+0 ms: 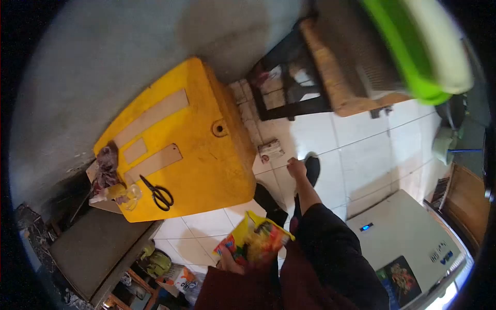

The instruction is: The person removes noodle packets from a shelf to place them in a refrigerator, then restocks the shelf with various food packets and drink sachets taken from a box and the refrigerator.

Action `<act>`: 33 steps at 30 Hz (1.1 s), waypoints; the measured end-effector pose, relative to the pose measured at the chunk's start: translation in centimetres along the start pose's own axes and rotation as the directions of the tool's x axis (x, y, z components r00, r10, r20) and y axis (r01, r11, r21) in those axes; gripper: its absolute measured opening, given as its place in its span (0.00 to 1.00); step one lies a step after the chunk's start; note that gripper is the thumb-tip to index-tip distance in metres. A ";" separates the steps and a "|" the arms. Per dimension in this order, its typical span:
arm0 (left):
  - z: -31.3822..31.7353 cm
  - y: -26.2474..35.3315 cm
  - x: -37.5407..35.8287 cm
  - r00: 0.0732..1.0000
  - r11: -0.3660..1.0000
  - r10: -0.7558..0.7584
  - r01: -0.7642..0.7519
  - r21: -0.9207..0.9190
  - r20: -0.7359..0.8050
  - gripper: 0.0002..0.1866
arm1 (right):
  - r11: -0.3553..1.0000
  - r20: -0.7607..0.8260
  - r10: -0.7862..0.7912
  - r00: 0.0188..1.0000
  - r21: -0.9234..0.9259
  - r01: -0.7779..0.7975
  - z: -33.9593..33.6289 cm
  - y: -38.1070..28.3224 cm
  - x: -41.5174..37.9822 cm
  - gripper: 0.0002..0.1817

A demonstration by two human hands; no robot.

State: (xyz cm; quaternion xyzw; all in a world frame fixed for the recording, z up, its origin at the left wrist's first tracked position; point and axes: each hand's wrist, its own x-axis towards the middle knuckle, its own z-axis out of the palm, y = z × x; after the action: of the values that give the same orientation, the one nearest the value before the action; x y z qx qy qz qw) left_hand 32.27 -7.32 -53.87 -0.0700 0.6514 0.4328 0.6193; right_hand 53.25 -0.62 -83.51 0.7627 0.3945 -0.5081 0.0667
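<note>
My left hand (230, 262) holds an opened yellow and red snack packet (254, 238) close to my body, its yellowish contents partly showing. Ahead, over the white tiled floor, my right hand (296, 168) has its fingers curled together; whether anything small is inside cannot be made out. Black-handled scissors (161, 196) lie on a yellow surface (206, 170) to the left, beside cardboard strips (155, 163). A dark crumpled cloth (107, 163) and a clear plastic item (133, 196) are at its left edge.
A wooden bench (330, 77) stands ahead, with green and white objects (413, 62) at upper right. A white appliance (408, 232) with a blue display is at lower right. A dark flat surface (98, 248) is at lower left. A small whitish packet (271, 151) lies on the floor.
</note>
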 end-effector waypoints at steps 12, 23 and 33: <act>-11.7 1.9 0.5 0.971 0.983 -0.154 0.168 0.068 -0.180 0.29 | 0.994 -0.158 0.082 0.984 0.081 -0.069 9.2 -1.6 7.6 0.20; 7.6 16.0 -15.6 0.918 0.989 -0.148 0.140 0.049 0.368 0.30 | 0.681 -0.319 -0.331 0.888 0.570 0.459 -23.7 -7.8 -25.4 0.14; 19.1 25.3 -24.8 -0.155 0.981 0.183 0.098 -0.169 0.971 0.16 | 0.034 -0.295 -0.701 -0.649 -0.923 0.384 -42.1 -23.1 -57.2 0.11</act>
State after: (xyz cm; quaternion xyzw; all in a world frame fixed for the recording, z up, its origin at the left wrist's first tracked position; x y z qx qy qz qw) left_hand 36.20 9.69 -17.60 0.2479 -0.0887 0.4123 0.8722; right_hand 58.36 5.69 -9.31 0.3295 0.7846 0.2617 -0.4555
